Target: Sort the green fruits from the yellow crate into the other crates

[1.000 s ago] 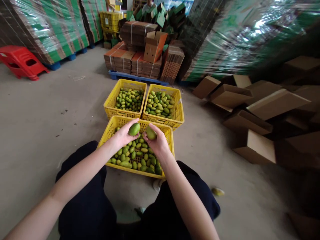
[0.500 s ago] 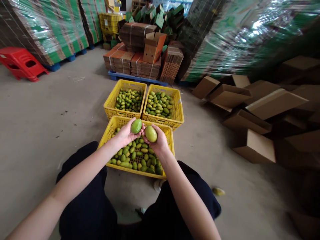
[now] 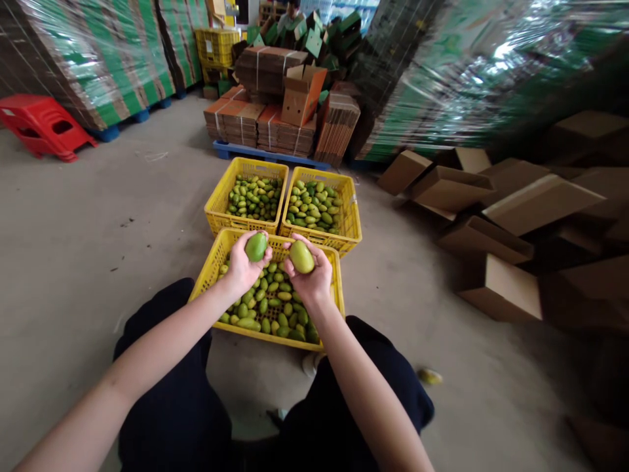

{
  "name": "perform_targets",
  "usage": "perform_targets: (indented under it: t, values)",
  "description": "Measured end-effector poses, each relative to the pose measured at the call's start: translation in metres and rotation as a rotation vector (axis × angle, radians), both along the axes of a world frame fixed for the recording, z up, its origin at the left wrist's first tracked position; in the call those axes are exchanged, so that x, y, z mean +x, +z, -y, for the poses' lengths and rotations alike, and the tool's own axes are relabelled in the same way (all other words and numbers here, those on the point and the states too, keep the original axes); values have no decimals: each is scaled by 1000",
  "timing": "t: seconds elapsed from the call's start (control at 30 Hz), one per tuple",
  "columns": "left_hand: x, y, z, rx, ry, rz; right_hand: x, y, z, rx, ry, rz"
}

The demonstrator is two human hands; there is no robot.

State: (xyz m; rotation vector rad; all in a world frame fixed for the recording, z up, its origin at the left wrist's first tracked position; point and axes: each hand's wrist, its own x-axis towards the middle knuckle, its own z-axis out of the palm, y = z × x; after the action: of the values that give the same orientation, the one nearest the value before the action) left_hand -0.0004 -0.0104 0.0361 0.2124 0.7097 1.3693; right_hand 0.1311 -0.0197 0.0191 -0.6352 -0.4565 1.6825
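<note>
In my left hand (image 3: 243, 263) lies a darker green mango (image 3: 256, 247), fingers wrapped round its underside. A paler yellow-green mango (image 3: 301, 257) rests in my right hand (image 3: 314, 278), with the fingers curled about it. Both hands are held above the near yellow crate (image 3: 268, 337), a small gap between them. Many green and yellowish mangoes (image 3: 272, 301) lie loose in that crate, and part of its slatted floor shows. My hands and forearms hide some of its fruit.
Behind stand two more yellow crates (image 3: 211, 213) of mangoes. Flattened cartons (image 3: 240, 124) are stacked on a blue pallet (image 3: 223, 149). Open cardboard boxes (image 3: 511, 282) lie in a heap at right. A red stool (image 3: 49, 128) stands left. One mango (image 3: 430, 376) lies on the floor by my right knee.
My hands have moved apart, the left one leftward with the green mango and the right one slightly rightward and up with the paler mango. The crates have not moved.
</note>
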Motion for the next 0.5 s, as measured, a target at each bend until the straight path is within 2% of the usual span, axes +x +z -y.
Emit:
perform_targets:
  t: [0.07,0.13,0.3,0.5]
  values:
    - [1,0,-1,-65,56,62,-2,-1,1,24,-65,-22]
    - [1,-1,-1,-97,69,134,-3,-3,1,-18,-121,-87]
    - [6,-8,1,-100,33,268,-2,-11,-3,-191,-160,-270]
    - [17,-17,4,-104,-11,288,-1,-14,-6,-289,-205,-308]
